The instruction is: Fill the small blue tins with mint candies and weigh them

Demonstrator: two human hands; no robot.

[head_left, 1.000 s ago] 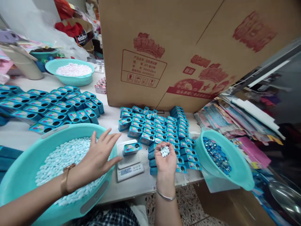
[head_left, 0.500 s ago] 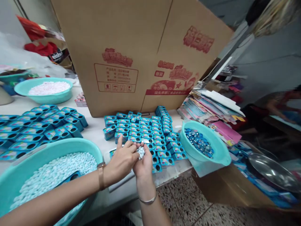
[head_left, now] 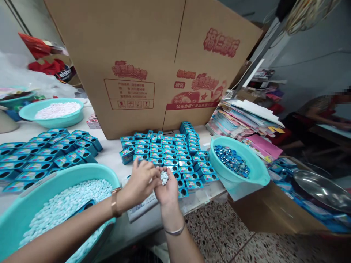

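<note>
My right hand (head_left: 168, 188), palm up, cups a small heap of pale blue candies (head_left: 164, 177). Beside it, my left hand (head_left: 142, 179) has its fingers bent together at the edge of that palm; whatever may be between them is hidden. Below the hands lies a white digital scale (head_left: 142, 209), partly covered by my left hand. Rows of small blue boxes (head_left: 170, 156) with round dark openings stand just beyond. On the left, a large turquoise basin (head_left: 105, 171) holds many similar pale candies, and a blue box (head_left: 87, 205) lies among them, partly behind my left forearm.
A tall cardboard carton (head_left: 134, 33) blocks the back. More blue boxes (head_left: 41, 158) stand at left, before a basin of pinkish candies (head_left: 24, 109). At right are a basin of shiny blue pieces (head_left: 216, 168), stacked printed sheets (head_left: 233, 117), a metal bowl (head_left: 323, 190) and a seated person (head_left: 315, 109).
My left hand has drawn slightly left, uncovering more of the scale. My right hand still cups the candies. The camera view has shifted a little.
</note>
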